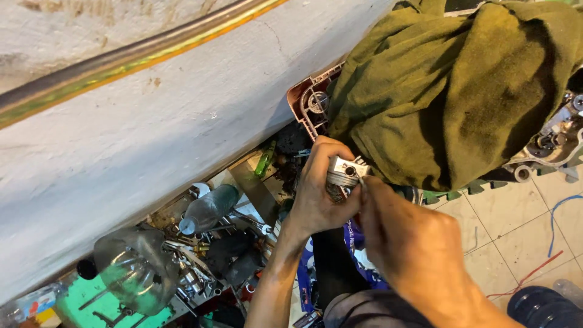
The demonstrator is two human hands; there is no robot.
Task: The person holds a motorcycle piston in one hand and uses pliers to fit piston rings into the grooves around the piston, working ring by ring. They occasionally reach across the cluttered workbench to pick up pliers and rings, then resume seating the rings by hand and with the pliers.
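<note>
The left hand point(319, 194) grips a small metal piston point(343, 173), with the fingers curled around its ribbed lower part, so the shiny crown with a round hole on its side points up toward the green cloth point(449, 91). The right hand point(413, 249) comes to the piston from below and its fingertips pinch something thin and small at the piston's edge; it looks like a ring or a clip, but it is too small to tell for sure. So both hands are closed: the left one on the piston, the right one on this little part touching it. The piston is in the air just below the lower edge of the cloth, which covers a big machine body. Left of the cloth, a reddish plastic casing point(306, 103) shows from under it. Further down and left of the cloth there is a messy pile of tools and parts, with a clear bottle point(209, 209) lying on it and a crushed plastic bottle point(136, 267) near a green board. Right of the cloth's lower edge I see a tiled floor point(516, 225) with a blue wire point(555, 218). As I judge it, the work on the piston is in the middle: the small part is at the piston but not clearly seated or removed.
</note>
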